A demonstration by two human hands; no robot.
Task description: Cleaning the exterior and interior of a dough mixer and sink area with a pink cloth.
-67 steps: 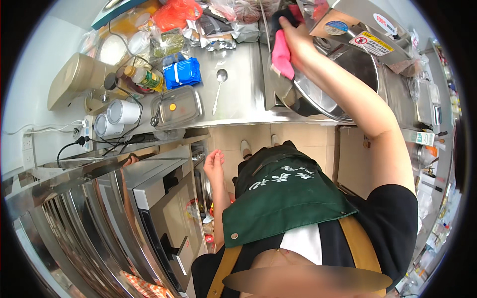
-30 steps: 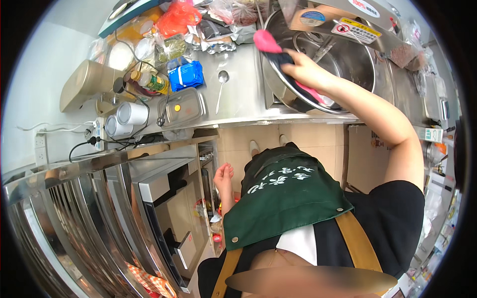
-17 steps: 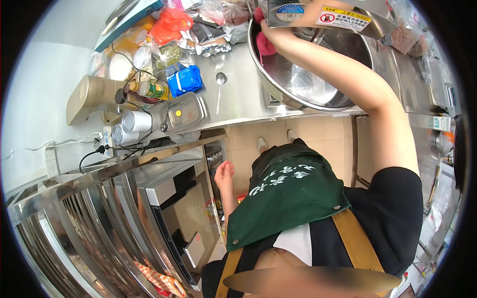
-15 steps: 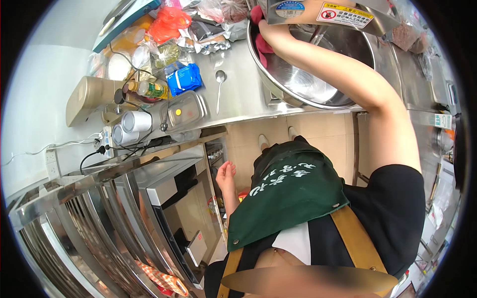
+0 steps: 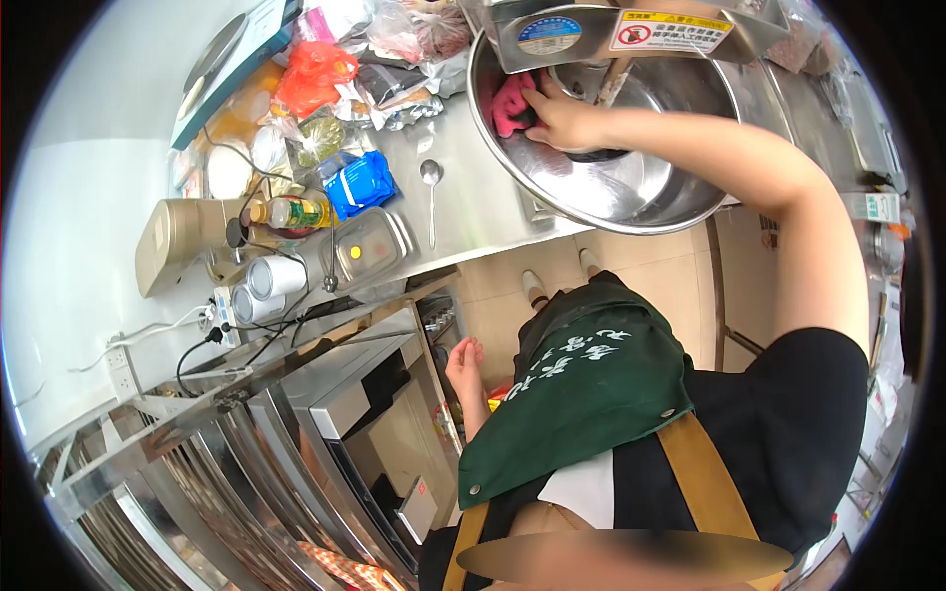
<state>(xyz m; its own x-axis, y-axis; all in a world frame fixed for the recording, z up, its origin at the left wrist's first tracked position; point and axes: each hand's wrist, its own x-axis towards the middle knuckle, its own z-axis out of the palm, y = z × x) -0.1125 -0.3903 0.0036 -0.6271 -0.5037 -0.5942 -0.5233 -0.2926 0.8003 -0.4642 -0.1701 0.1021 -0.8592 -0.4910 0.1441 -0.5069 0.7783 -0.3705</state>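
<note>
My right hand [image 5: 568, 118] is closed on a pink cloth [image 5: 510, 106] and presses it to the inner left wall of a large shiny steel mixing bowl [image 5: 658, 219]. That arm reaches across the bowl from the right. A metal mixer shaft [image 5: 613, 83] comes down into the bowl from the machine head [image 5: 591, 35], which hides the bowl's far rim. My left hand [image 5: 465, 366] hangs low beside the dark green apron [image 5: 581, 394], empty, its fingers loosely bent and apart. It touches nothing.
On the steel counter [image 5: 463, 212] lie a spoon [image 5: 431, 197], a lidded plastic box [image 5: 370, 246], a blue packet [image 5: 361, 185], a bottle [image 5: 291, 211] and two cans [image 5: 274, 278]. Bagged goods and a scale [image 5: 217, 69] stand behind. Cables run down the left side, above a steel rack [image 5: 236, 463].
My right hand has moved from the bowl's left rim down onto its inside wall, taking the pink cloth along. My left hand has shifted slightly, its fingers a little looser. The whole view has tilted somewhat.
</note>
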